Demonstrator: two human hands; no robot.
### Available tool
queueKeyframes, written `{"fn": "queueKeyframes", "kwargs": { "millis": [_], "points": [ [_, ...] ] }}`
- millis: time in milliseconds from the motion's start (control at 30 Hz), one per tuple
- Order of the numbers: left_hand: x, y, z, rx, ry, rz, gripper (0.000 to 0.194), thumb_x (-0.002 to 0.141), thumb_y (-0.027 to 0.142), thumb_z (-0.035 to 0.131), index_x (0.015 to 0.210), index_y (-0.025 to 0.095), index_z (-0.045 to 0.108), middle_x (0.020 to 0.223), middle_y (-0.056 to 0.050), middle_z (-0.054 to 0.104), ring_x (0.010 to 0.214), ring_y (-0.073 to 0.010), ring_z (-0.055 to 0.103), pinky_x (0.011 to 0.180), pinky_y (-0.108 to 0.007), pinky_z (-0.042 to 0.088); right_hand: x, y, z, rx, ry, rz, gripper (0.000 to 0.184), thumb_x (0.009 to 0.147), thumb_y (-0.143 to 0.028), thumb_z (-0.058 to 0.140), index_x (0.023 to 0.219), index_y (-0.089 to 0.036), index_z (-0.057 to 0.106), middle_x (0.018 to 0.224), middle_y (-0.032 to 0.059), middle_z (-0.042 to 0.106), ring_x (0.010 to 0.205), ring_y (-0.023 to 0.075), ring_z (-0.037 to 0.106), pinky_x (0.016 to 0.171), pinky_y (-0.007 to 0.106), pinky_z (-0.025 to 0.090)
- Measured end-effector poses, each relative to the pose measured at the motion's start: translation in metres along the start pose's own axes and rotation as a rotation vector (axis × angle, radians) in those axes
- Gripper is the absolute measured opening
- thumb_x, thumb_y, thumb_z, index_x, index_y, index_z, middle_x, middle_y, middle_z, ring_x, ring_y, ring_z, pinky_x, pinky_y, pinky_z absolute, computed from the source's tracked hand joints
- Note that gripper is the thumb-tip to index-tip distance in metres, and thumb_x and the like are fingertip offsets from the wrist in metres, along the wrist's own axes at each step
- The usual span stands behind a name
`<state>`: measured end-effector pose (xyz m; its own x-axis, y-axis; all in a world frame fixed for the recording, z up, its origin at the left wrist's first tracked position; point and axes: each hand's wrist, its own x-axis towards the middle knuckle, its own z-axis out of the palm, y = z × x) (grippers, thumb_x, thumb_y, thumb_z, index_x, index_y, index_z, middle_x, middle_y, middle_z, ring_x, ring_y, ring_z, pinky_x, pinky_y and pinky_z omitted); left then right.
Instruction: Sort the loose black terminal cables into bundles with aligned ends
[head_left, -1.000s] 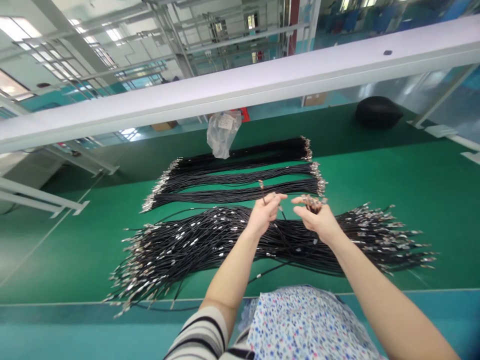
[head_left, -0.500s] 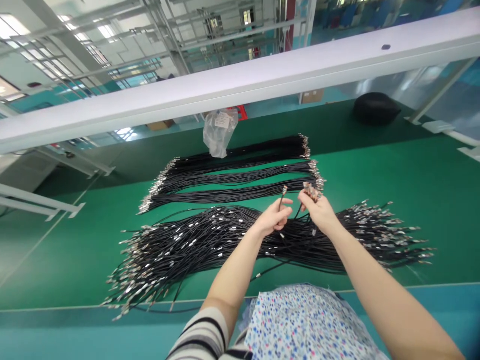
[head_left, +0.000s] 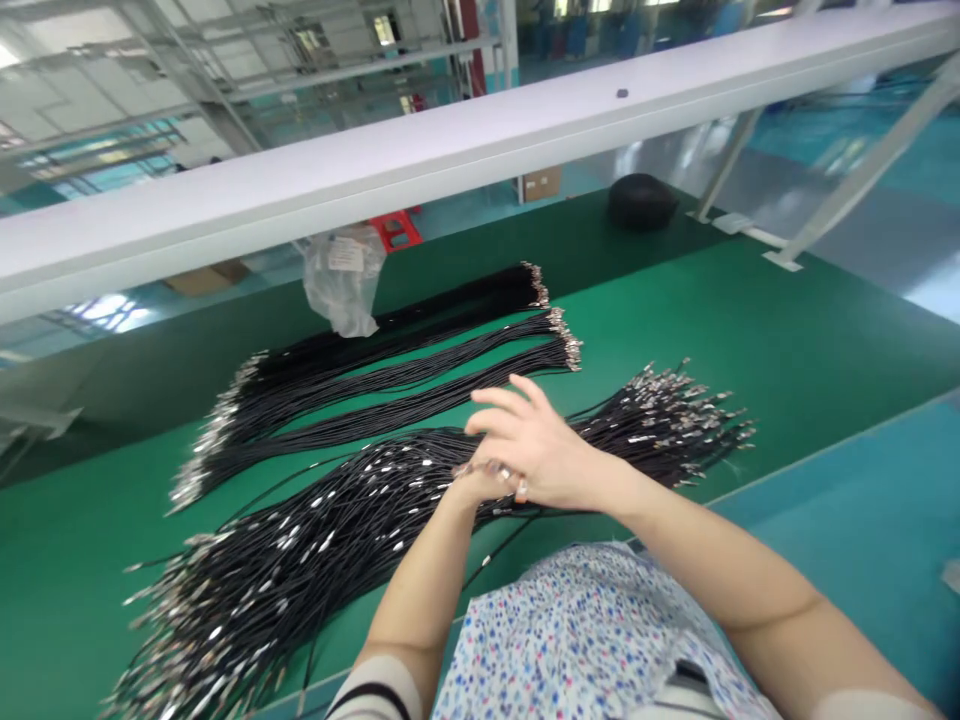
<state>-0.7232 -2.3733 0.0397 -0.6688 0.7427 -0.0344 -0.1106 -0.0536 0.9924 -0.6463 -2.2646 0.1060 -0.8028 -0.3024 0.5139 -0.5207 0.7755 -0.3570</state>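
Observation:
My right hand (head_left: 536, 452) crosses over my left hand (head_left: 480, 487) above the near pile of black cables (head_left: 375, 510). Its fingers are stretched out and spread to the left; its thumb is hidden. Beneath it my left hand is closed round a few cables, though most of its fingers are covered. Small metal cable ends (head_left: 495, 468) poke out between the hands, slightly blurred, and an orange-tipped connector (head_left: 521, 490) shows under the right palm. Loose metal-tipped ends fan out at both sides of the near pile.
Behind the pile, sorted cable bundles (head_left: 405, 405) lie in rows on the green tabletop (head_left: 660, 310). A clear plastic bag (head_left: 345, 280) hangs near the white shelf beam (head_left: 450, 150). A black rounded object (head_left: 641, 202) sits at the back right, and a red stool (head_left: 396, 230) stands beyond the table.
My view has turned to the right. The hands, apart before, are together now, with the right laid over the left. The right hand's fingers have spread from around the cable ends.

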Motion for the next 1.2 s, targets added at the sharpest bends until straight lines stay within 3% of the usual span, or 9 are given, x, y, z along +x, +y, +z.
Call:
{"fn": "queueKeyframes", "kwargs": {
  "millis": [167, 233, 300, 467, 567, 700, 800, 933, 1200],
  "points": [
    [-0.031, 0.009, -0.007, 0.173, -0.448, -0.02, 0.012, 0.062, 0.032, 0.065, 0.062, 0.021, 0.061, 0.059, -0.003, 0.057, 0.066, -0.0191, 0.055, 0.065, -0.033, 0.045, -0.007, -0.024, -0.01, 0.209, -0.143, 0.078, 0.016, 0.081, -0.016, 0.052, 0.089, -0.021, 0.064, 0.115, 0.0028, 0.054, 0.127, 0.0201, 0.027, 0.106, 0.046, 0.008],
    [-0.032, 0.002, -0.004, 0.105, -0.707, -0.205, 0.029, 0.071, 0.041, 0.057, 0.054, 0.017, 0.056, 0.051, -0.004, 0.053, 0.055, -0.0176, 0.054, 0.06, -0.033, 0.044, -0.018, -0.014, 0.006, 0.489, -0.138, 0.218, 0.015, 0.081, -0.02, 0.053, 0.092, -0.02, 0.063, 0.109, 0.0028, 0.058, 0.117, 0.0178, 0.04, 0.103, 0.04, 0.022],
    [-0.029, -0.013, 0.004, -0.096, -0.812, -0.433, 0.04, 0.072, 0.047, 0.054, 0.05, 0.015, 0.051, 0.046, -0.004, 0.047, 0.048, -0.0166, 0.053, 0.054, -0.031, 0.044, -0.032, 0.002, 0.03, 0.81, -0.086, 0.437, 0.019, 0.079, -0.027, 0.055, 0.094, -0.017, 0.061, 0.098, 0.0032, 0.062, 0.097, 0.015, 0.054, 0.091, 0.033, 0.039],
    [-0.013, -0.052, 0.027, -0.509, -0.621, -0.769, 0.04, 0.071, 0.04, 0.059, 0.052, 0.016, 0.034, 0.042, 0.006, 0.028, 0.031, -0.0037, 0.024, 0.033, -0.019, 0.027, -0.081, 0.048, 0.062, 1.119, 0.011, 0.8, 0.026, 0.073, -0.033, 0.06, 0.089, -0.013, 0.062, 0.082, 0.0023, 0.063, 0.075, 0.0116, 0.058, 0.072, 0.025, 0.046],
    [0.003, -0.049, 0.028, -0.679, -0.417, -0.686, 0.04, 0.079, 0.043, 0.051, 0.057, 0.017, 0.03, 0.041, 0.008, 0.021, 0.03, -0.0032, 0.013, 0.03, -0.015, 0.016, -0.125, 0.083, 0.048, 0.992, 0.16, 1.025, 0.036, 0.071, -0.031, 0.061, 0.104, -0.015, 0.06, 0.083, 0.0038, 0.065, 0.071, 0.0123, 0.06, 0.065, 0.025, 0.048],
    [0.035, -0.031, 0.02, -0.79, -0.2, -0.439, 0.037, 0.081, 0.04, 0.05, 0.058, 0.016, 0.033, 0.046, 0.006, 0.032, 0.036, -0.0048, 0.033, 0.04, -0.018, 0.036, -0.183, 0.13, 0.024, 0.324, 0.237, 1.364, 0.02, 0.069, -0.018, 0.059, 0.087, -0.014, 0.066, 0.064, 0.0021, 0.063, 0.053, 0.012, 0.055, 0.054, 0.024, 0.044],
    [0.053, -0.028, 0.02, -0.752, -0.129, -0.377, 0.028, 0.079, 0.034, 0.055, 0.062, 0.014, 0.044, 0.063, 0.002, 0.049, 0.063, -0.0103, 0.055, 0.066, -0.029, 0.049, -0.198, 0.153, 0.019, 0.006, 0.035, 1.333, 0.024, 0.074, -0.017, 0.053, 0.093, -0.015, 0.067, 0.072, 0.004, 0.066, 0.064, 0.015, 0.059, 0.065, 0.026, 0.045],
    [0.061, -0.034, 0.026, -0.726, -0.094, -0.387, 0.02, 0.08, 0.033, 0.054, 0.076, 0.013, 0.056, 0.092, -0.005, 0.06, 0.097, -0.0205, 0.056, 0.085, -0.04, 0.046, -0.174, 0.172, 0.023, -0.304, -0.379, 1.205, 0.036, 0.085, -0.025, 0.037, 0.114, -0.019, 0.058, 0.109, 0.0079, 0.061, 0.098, 0.0193, 0.057, 0.083, 0.029, 0.043],
    [0.059, -0.031, 0.011, -0.662, -0.12, -0.316, 0.029, 0.085, 0.034, 0.046, 0.094, 0.012, 0.063, 0.113, -0.011, 0.057, 0.108, -0.0235, 0.051, 0.088, -0.038, 0.044, -0.131, 0.209, 0.032, -0.225, -0.902, 1.014, 0.036, 0.067, -0.01, 0.054, 0.098, -0.021, 0.067, 0.096, 0.0117, 0.065, 0.088, 0.025, 0.061, 0.071, 0.032, 0.046]
  ]
}}
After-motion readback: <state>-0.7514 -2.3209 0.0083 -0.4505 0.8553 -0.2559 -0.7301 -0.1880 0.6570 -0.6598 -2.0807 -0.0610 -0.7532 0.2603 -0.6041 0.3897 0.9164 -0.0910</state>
